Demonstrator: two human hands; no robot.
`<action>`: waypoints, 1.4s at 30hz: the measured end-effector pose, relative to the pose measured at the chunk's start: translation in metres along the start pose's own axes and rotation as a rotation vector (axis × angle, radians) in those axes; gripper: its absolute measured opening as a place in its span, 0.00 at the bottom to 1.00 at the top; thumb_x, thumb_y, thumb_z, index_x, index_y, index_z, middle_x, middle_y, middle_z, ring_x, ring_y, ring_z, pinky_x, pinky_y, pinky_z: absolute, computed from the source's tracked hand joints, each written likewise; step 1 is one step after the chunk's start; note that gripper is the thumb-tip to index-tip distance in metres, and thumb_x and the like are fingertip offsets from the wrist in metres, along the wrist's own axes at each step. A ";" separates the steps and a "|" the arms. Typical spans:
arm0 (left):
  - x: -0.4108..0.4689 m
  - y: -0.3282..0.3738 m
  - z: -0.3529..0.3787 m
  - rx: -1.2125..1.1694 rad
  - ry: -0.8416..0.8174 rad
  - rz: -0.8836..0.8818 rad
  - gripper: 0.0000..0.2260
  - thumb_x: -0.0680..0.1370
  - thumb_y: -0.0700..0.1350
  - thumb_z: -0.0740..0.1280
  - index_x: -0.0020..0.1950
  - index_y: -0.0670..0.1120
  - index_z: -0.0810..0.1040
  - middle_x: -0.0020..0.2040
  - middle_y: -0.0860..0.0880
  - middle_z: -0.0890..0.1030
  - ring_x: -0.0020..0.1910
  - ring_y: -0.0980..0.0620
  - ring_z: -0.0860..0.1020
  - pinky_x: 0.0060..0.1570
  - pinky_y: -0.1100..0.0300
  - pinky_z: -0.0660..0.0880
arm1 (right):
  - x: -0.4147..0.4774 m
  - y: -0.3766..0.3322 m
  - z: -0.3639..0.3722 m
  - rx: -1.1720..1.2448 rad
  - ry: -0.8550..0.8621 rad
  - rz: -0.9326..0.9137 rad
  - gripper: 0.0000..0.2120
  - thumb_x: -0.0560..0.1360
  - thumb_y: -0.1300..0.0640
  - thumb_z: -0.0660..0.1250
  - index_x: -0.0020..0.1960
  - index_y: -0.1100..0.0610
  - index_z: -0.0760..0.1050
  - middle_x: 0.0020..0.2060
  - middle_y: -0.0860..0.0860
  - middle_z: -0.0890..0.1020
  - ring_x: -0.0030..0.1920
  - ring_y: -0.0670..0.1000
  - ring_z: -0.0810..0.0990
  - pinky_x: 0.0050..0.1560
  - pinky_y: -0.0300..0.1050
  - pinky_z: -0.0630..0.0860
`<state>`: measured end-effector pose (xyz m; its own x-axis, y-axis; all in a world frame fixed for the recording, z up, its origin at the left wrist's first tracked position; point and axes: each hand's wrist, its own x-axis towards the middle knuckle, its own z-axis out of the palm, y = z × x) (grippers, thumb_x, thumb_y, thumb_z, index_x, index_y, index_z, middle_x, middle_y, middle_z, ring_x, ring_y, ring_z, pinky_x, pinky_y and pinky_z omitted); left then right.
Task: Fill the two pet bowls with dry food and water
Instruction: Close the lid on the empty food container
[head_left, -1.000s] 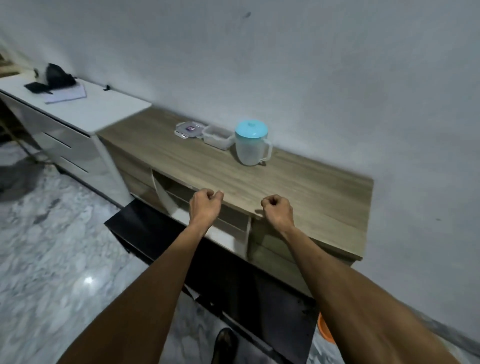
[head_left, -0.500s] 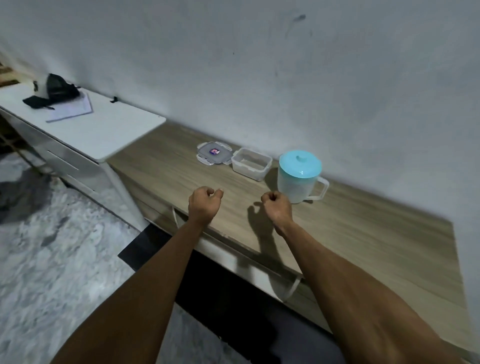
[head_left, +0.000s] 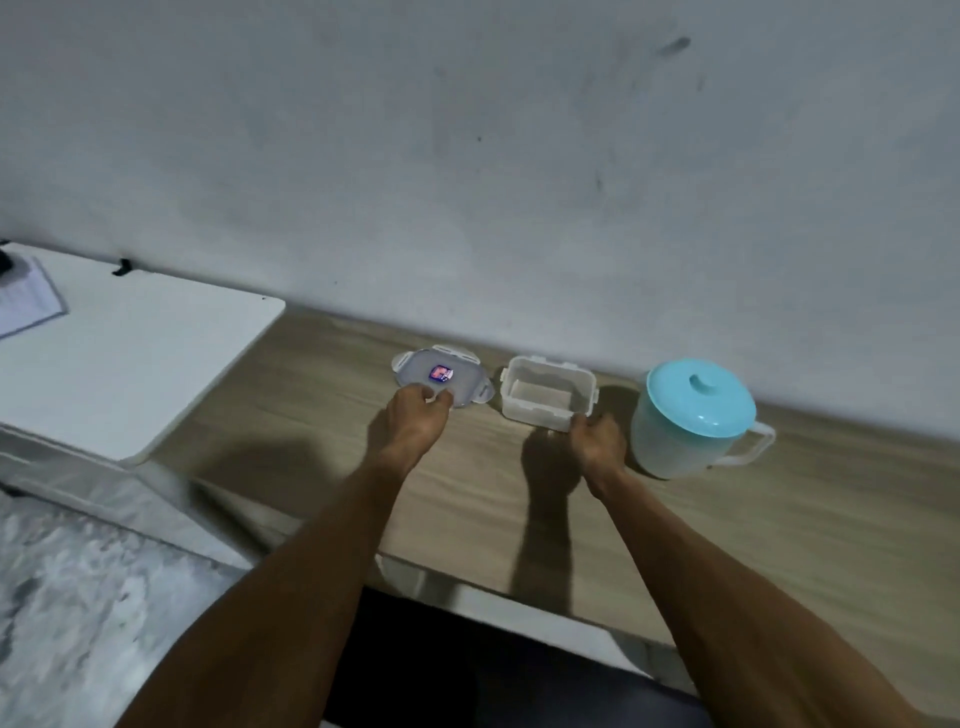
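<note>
Wooden counter (head_left: 779, 519), left hand (head_left: 415, 421) grip pinching flat lid (head_left: 441, 375), right hand (head_left: 597, 439) grip holding clear rectangular tub (head_left: 545, 392)

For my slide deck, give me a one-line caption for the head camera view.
Left hand reaches the container lid, right hand the open clear container, beside a teal-lidded pitcher.

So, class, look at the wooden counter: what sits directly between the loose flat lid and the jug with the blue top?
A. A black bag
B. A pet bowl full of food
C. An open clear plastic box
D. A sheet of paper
C: the open clear plastic box stands between the lid and the jug, and the right hand is at its near corner.
</note>
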<state>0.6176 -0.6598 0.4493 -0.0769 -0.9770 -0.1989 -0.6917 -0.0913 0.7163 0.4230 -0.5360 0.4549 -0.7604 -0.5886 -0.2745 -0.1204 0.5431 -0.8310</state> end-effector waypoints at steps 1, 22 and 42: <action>0.015 -0.007 -0.005 0.031 -0.020 0.006 0.27 0.66 0.65 0.60 0.50 0.46 0.82 0.51 0.44 0.84 0.52 0.42 0.81 0.56 0.50 0.77 | 0.004 -0.002 0.008 -0.008 0.035 0.019 0.20 0.81 0.53 0.61 0.66 0.66 0.71 0.62 0.64 0.77 0.62 0.64 0.76 0.62 0.55 0.75; 0.228 -0.026 -0.008 0.460 -0.409 0.300 0.48 0.47 0.73 0.71 0.62 0.51 0.69 0.61 0.48 0.77 0.58 0.43 0.77 0.57 0.48 0.76 | 0.069 -0.019 0.080 -0.102 0.311 0.126 0.20 0.83 0.54 0.53 0.60 0.67 0.76 0.57 0.66 0.80 0.58 0.66 0.77 0.59 0.57 0.74; 0.232 0.018 -0.044 -0.155 -0.207 0.176 0.04 0.76 0.40 0.71 0.48 0.39 0.80 0.24 0.49 0.77 0.16 0.59 0.72 0.19 0.67 0.71 | 0.059 -0.027 0.078 -0.118 0.307 0.134 0.19 0.83 0.55 0.54 0.62 0.67 0.76 0.59 0.64 0.80 0.60 0.65 0.77 0.57 0.51 0.73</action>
<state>0.6189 -0.8971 0.4457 -0.3415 -0.9218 -0.1835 -0.5384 0.0318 0.8421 0.4311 -0.6318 0.4236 -0.9288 -0.3092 -0.2042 -0.0654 0.6793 -0.7309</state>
